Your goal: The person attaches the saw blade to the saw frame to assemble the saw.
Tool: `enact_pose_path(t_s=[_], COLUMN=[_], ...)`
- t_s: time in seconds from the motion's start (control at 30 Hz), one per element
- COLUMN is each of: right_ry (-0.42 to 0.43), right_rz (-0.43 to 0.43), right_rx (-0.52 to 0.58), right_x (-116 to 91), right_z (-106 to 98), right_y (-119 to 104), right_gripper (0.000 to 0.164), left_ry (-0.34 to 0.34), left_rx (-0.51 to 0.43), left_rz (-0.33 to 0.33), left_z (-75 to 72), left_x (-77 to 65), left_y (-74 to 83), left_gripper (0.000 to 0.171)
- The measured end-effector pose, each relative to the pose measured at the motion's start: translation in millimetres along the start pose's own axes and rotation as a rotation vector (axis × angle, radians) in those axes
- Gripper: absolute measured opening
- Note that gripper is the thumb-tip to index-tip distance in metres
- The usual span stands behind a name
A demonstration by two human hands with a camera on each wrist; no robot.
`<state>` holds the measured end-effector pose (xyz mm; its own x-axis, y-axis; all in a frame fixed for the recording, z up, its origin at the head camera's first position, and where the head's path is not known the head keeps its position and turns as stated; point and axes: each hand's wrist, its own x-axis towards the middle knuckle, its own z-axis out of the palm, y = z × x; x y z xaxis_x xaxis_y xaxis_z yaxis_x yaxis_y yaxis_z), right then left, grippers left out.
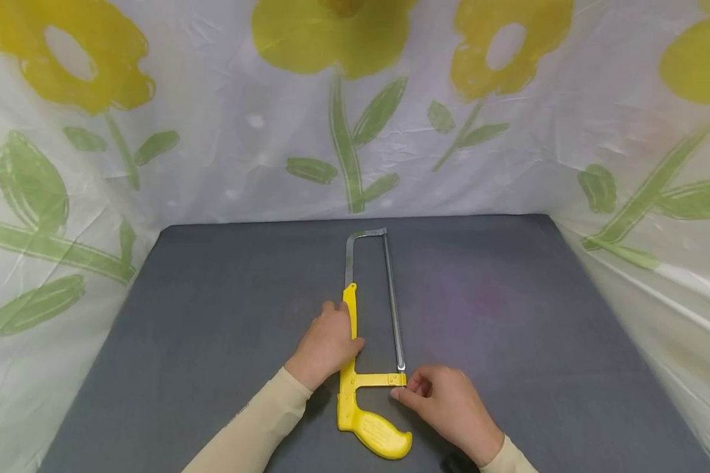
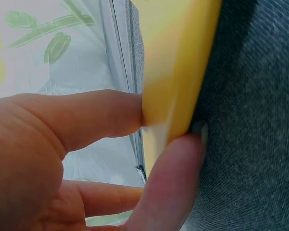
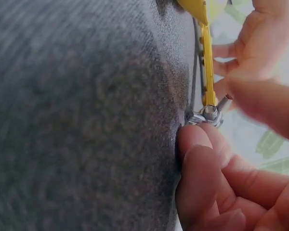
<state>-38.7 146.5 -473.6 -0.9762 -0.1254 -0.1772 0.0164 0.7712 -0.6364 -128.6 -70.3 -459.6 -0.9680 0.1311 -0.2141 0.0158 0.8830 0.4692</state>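
A hacksaw with a yellow frame (image 1: 347, 387) and yellow handle (image 1: 381, 435) lies on the grey cloth, its silver front end pointing away from me. Its long metal blade (image 1: 393, 295) runs along the right side. My left hand (image 1: 325, 345) grips the yellow back of the frame, and the left wrist view shows finger and thumb on both sides of the yellow bar (image 2: 171, 72). At the frame's near right corner, my right hand (image 1: 452, 404) holds the metal wing nut (image 3: 210, 113) with its fingertips. In the head view those fingers hide the nut.
Dark grey cloth (image 1: 231, 295) covers the table. A white curtain (image 1: 225, 131) printed with yellow flowers and green leaves surrounds its back and sides. A small black object (image 1: 458, 462) shows beside the right wrist at the bottom edge.
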Motion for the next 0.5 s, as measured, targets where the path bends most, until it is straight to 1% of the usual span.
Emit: enact_pose_path(t_s=[0.1,0.2,0.33,0.5], right_ry=[-0.014,-0.048,-0.088,-0.095], right_rz=[-0.003,-0.025,-0.028,-0.016], right_rx=[-0.006,0.007,0.013,0.006], right_x=[-0.7,-1.8,-2.2,-1.1], right_z=[0.4,-2.0,-6.5,-8.3], right_y=[0.8,3.9,7.2,5.4], right_gripper=[0.030,0.023,0.017,0.020], left_ry=[-0.006,-0.016,-0.036,-0.046], left_rx=[-0.008,-0.020,-0.046,-0.054], left_rz=[-0.005,0.000,-0.005,-0.019], left_z=[-0.2,0.2,0.2,-1.1], left_x=[-1.4,-1.8,-1.6,-1.2], left_y=[-0.5,-1.6,-1.9,-0.8], left_gripper=[0.078,0.079,0.080,0.082])
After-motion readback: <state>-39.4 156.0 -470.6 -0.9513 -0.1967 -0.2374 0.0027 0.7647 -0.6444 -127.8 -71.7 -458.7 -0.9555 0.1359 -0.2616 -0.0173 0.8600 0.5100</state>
